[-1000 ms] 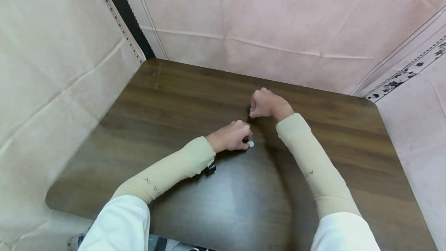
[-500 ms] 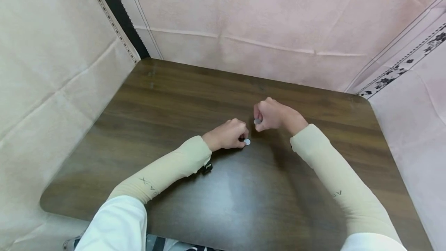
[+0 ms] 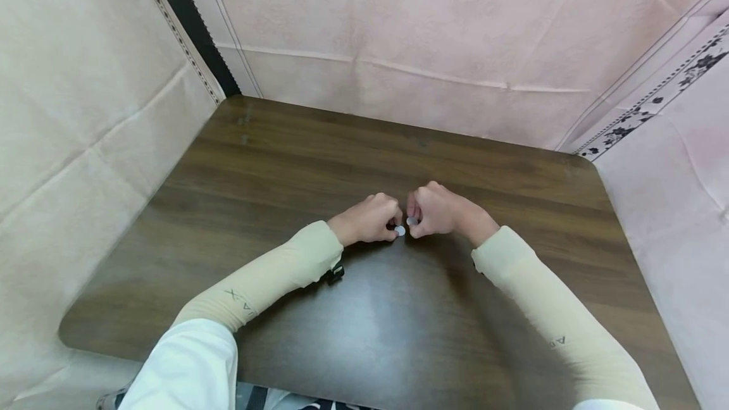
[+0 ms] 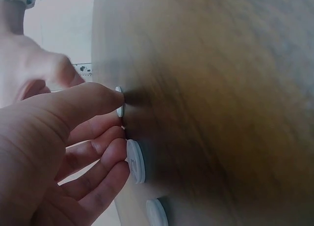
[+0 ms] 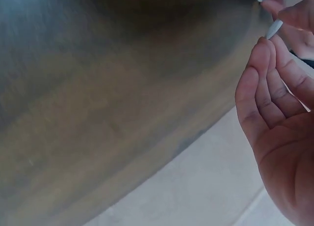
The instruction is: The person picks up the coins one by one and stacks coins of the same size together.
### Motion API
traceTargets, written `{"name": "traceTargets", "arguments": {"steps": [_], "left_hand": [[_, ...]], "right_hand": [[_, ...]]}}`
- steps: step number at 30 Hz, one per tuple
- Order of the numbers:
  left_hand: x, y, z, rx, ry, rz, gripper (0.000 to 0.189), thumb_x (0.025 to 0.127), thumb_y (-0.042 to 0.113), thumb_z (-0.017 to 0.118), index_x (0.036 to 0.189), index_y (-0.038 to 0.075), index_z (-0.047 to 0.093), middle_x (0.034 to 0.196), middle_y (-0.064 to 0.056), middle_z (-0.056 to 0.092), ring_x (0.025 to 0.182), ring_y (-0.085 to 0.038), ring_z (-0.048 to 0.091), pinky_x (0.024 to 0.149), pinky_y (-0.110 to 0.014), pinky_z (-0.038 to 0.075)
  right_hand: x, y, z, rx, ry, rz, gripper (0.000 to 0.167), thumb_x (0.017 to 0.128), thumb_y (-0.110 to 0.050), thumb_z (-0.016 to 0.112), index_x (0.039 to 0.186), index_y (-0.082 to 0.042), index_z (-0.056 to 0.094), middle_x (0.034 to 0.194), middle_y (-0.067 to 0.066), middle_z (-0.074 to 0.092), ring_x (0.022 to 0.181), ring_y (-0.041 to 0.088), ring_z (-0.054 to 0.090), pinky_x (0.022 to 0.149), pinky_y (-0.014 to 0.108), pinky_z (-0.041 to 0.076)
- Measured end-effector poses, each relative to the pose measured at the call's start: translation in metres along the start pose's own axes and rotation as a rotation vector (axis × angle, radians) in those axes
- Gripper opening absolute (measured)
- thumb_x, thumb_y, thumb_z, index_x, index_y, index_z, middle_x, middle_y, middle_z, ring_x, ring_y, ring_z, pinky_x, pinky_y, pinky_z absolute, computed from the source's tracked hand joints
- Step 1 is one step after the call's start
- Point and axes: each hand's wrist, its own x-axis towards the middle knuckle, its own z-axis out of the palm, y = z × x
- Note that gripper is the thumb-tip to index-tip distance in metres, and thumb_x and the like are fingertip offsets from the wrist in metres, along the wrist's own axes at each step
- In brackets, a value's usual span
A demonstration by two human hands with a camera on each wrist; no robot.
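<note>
My left hand point(image 3: 371, 219) is low over the dark wooden table, its thumb and fingertips pinching a small round white disc point(image 3: 400, 231) at the tabletop. Close beside it on the right, my right hand point(image 3: 441, 211) holds a second white disc point(image 3: 412, 221) between thumb and fingers; its edge shows as a thin white disc point(image 5: 274, 28) in the right wrist view. Beneath my left hand, the left wrist view shows a thicker white disc point(image 4: 136, 161) by the fingertips and another white disc point(image 4: 157, 212) lower down. Both are hidden in the head view.
The brown wooden table point(image 3: 342, 309) has rounded corners. Pale cloth point(image 3: 427, 30) hangs behind it and at both sides. A small black device point(image 3: 335, 273) shows under the left wrist.
The right hand has come toward me with its disc, down beside the left hand. The left hand keeps its pinch and nearly its place, while the head view has shifted slightly.
</note>
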Motion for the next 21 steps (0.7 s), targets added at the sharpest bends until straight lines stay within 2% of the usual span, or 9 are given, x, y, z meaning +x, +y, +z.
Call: {"name": "traceTargets", "arguments": {"steps": [11,16,21], "left_hand": [[-0.001,0.001,0.001,-0.007,0.003,-0.022,0.007,0.094,0.015,0.079,0.095,0.008,0.079,0.096,-0.006,0.070,0.086,-0.016,0.062,0.080,-0.031,0.056],[0.000,0.001,0.001,-0.005,0.003,-0.022,0.006,0.094,0.015,0.079,0.094,0.008,0.079,0.096,-0.006,0.070,0.086,-0.015,0.061,0.079,-0.031,0.055],[-0.001,0.002,0.001,0.010,0.009,-0.014,0.006,0.093,0.014,0.080,0.092,0.008,0.078,0.094,-0.007,0.070,0.083,-0.015,0.058,0.077,-0.031,0.054]], "right_hand": [[-0.002,0.001,0.026,0.053,0.071,0.047,0.018,0.078,-0.020,0.085,0.088,-0.011,0.073,0.083,-0.002,0.074,0.076,0.009,0.068,0.070,0.028,0.059],[-0.002,0.001,0.031,0.095,0.096,0.075,0.018,0.077,-0.020,0.086,0.086,-0.013,0.073,0.081,-0.003,0.074,0.076,0.010,0.069,0.070,0.028,0.059],[-0.003,-0.001,0.032,0.125,0.112,0.066,0.016,0.077,-0.020,0.087,0.085,-0.013,0.074,0.081,-0.003,0.075,0.076,0.009,0.070,0.070,0.027,0.059]]}}
